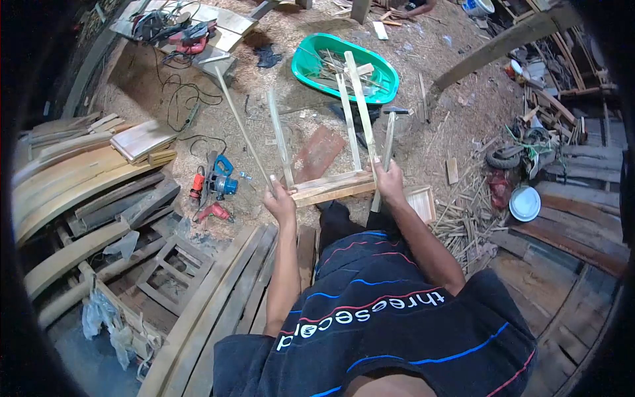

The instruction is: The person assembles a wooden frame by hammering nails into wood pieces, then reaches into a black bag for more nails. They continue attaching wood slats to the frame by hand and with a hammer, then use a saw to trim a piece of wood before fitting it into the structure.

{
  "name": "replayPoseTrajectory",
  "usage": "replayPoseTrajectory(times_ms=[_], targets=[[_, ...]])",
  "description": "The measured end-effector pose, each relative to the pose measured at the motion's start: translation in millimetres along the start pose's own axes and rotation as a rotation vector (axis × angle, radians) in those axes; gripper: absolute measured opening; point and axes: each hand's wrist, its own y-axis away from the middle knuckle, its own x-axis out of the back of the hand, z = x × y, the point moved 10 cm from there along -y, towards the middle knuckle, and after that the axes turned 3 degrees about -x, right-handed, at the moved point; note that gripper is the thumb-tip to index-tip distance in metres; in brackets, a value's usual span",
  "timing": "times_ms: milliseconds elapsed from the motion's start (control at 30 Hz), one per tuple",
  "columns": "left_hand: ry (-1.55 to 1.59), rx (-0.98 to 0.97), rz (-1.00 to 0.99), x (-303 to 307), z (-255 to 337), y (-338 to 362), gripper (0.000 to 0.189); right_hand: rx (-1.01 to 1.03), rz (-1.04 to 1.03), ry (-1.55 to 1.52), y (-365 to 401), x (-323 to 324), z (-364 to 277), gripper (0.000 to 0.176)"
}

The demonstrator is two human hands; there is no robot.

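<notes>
A small wooden frame (335,188) with several long thin legs sticking up and away is held in front of my body. My left hand (280,200) is closed round its left corner, at the base of a thin leg. At the right corner my right hand (389,180) grips the frame beside another leg, its thumb on the wood. A hammer (390,126) stands upright just right of the frame, its head at the top. Beyond the frame a reddish board (319,153) lies on the ground.
A green tub (301,66) holds wood scraps. Blue power tools (221,178) and a red drill (213,212) lie at the left, near stacked planks (73,172). Another person's hand (400,13) shows at the top. A post (493,53) slants at the right, above offcuts (463,225).
</notes>
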Motion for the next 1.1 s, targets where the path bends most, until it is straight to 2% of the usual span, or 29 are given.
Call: replayPoseTrajectory(times_ms=[100,233,333,433,533,633,733,767,867,900,1000,1100], targets=[[0.024,0.076,0.107,11.7,4.3,2.1,0.038,0.038,-0.046,0.048,-11.5,-13.6,6.1,0.027],[-0.008,0.032,0.111,12.4,15.4,-2.5,0.038,0.046,-0.072,0.059,-14.1,-19.4,2.4,0.027],[-0.043,0.013,0.094,5.8,28.3,2.7,0.039,0.082,-0.067,0.185,-36.9,-9.1,39.3,0.027],[-0.078,0.017,0.095,1.2,5.1,1.3,0.041,0.007,-0.074,-0.056,-33.8,-8.2,27.3,0.026],[0.005,0.059,0.153,-11.4,-13.2,7.7,0.042,0.038,-0.108,-0.038,-53.0,-5.3,35.8,0.028],[-0.165,0.044,0.145,-19.8,-65.4,4.6,0.039,0.065,-0.122,0.18,-84.5,2.1,48.8,0.029],[-0.033,0.041,0.248,-33.0,-116.9,9.3,0.038,0.033,-0.124,0.213,-111.2,-0.7,58.4,0.028],[0.031,0.127,0.264,-39.3,-141.6,12.3,0.038,0.012,-0.122,0.354,-117.0,-4.5,52.8,0.027],[-0.081,0.092,0.313,-54.5,-191.7,-2.3,0.041,0.074,-0.168,0.227,-176.9,-30.1,115.5,0.024],[-0.313,-0.015,0.311,-50.1,-227.3,-13.2,0.045,0.075,-0.203,0.206,-197.4,-38.9,149.3,0.024],[-0.292,0.077,0.341,-63.4,-283.3,-34.0,0.048,0.115,-0.279,0.187,-272.5,-78.1,230.6,0.023],[-0.319,0.007,0.458,-59.3,-371.9,-72.4,0.051,0.207,-0.254,0.218,-327.6,-119.3,280.9,0.023]])
